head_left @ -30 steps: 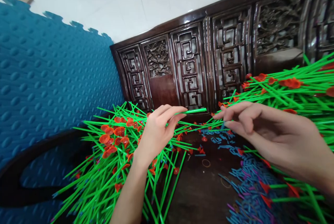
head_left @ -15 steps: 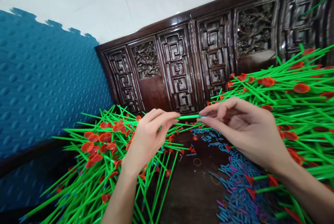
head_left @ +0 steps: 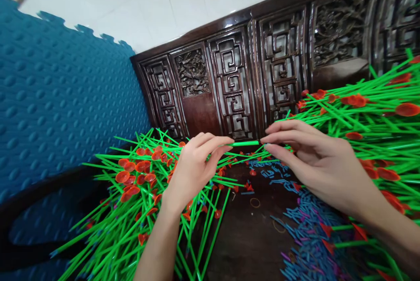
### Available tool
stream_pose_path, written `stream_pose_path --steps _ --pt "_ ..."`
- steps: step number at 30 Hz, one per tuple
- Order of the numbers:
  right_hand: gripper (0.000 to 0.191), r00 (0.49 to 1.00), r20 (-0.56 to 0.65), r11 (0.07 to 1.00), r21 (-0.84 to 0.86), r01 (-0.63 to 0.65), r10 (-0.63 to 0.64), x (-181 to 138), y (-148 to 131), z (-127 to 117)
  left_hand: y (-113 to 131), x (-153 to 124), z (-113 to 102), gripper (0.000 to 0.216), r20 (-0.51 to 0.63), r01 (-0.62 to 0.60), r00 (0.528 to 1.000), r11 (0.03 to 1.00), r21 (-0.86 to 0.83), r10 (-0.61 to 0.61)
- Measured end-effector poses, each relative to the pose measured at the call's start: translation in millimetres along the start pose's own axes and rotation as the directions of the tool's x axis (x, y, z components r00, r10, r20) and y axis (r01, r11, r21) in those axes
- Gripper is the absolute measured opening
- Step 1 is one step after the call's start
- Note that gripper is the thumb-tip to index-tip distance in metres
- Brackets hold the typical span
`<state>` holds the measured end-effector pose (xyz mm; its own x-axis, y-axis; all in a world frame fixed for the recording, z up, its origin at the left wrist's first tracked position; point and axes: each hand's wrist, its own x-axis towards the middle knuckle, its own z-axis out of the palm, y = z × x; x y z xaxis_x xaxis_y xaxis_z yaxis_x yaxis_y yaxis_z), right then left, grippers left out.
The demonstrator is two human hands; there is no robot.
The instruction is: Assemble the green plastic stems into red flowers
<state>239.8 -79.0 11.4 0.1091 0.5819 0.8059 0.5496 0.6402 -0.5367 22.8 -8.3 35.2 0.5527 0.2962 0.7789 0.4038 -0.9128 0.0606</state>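
My left hand [head_left: 200,158] is closed, pinching a thin green plastic stick [head_left: 246,143] between thumb and fingertips. The stick's short free end points right, toward my right hand [head_left: 315,158]; its other end is hidden behind my left hand. My right thumb and a fingertip come nearly together just off that end, with the other fingers loosely bent. A trace of blue shows at the thumb tip, too small to name. Below my left hand lies a heap of green sticks [head_left: 127,215] with red cup-shaped ends [head_left: 122,177].
A second pile of green sticks with red cups [head_left: 370,117] lies at the right. Small blue and purple pieces [head_left: 305,233] are scattered on the dark wooden surface [head_left: 243,241], near a rubber band [head_left: 255,202]. Behind stands a carved wooden panel [head_left: 200,115]; a blue bumpy mat [head_left: 72,97] is at left.
The blue piece seen at my right fingertips against the stick's end no longer shows clearly. My right fingertips have drawn slightly off the end. The whole view has shifted a little.
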Motion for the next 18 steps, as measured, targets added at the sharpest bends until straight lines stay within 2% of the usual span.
stream_pose_path --steps 3,8,18 --pt "0.01 0.998 -0.036 0.999 0.014 -0.044 0.044 -0.4 -0.2 -0.1 -0.6 -0.1 -0.1 0.017 -0.002 -0.001 1.0 1.0 -0.006 0.001" --pt "0.007 0.982 -0.081 0.964 0.221 -0.148 0.17 0.8 -8.9 1.2 -1.1 -0.5 -0.2 0.016 -0.019 -0.025 1.0 1.0 -0.017 0.024" --pt "0.006 0.989 -0.02 0.948 0.287 -0.135 0.147 0.4 -11.3 4.9 -1.2 -0.3 -1.8 0.016 -0.034 -0.029 0.999 0.999 -0.015 0.028"
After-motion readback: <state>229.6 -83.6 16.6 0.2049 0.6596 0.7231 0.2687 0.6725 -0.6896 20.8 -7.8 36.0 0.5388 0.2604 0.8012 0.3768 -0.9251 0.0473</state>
